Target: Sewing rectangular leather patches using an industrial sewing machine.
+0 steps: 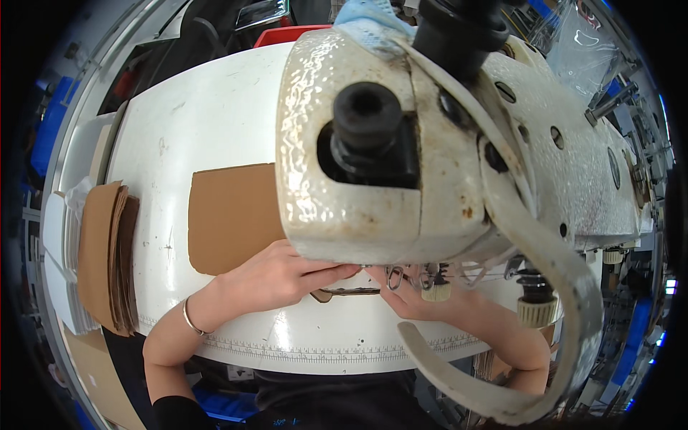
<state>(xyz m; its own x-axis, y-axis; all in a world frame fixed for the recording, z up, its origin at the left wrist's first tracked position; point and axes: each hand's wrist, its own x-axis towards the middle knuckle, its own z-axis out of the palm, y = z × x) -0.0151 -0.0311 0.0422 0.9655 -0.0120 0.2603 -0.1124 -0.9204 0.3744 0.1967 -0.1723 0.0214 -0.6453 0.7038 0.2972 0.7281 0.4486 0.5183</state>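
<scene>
Under the head of a white sewing machine (344, 222), my two hands come close together on the white table. My left hand (276, 278) is closed, its fingers pressed together and pointing right. A narrow brown piece with a dark edge (344, 292) shows between the hands, its rounded end below my left fingers. My right hand (423, 297) curls at its other end, partly covered by the machine's thread guides (401, 278). The machine head hides the needle area and some fingertips. Beyond my left hand lies a flat brown panel (233, 215), running under the machine head.
Stacked brown panels (104, 254) and white sheets (59, 236) stand at the table's left edge. A ruler strip (301, 353) follows the near edge. A pale curved lever (573, 322) hangs at the right. Behind the table is a red bin (287, 34).
</scene>
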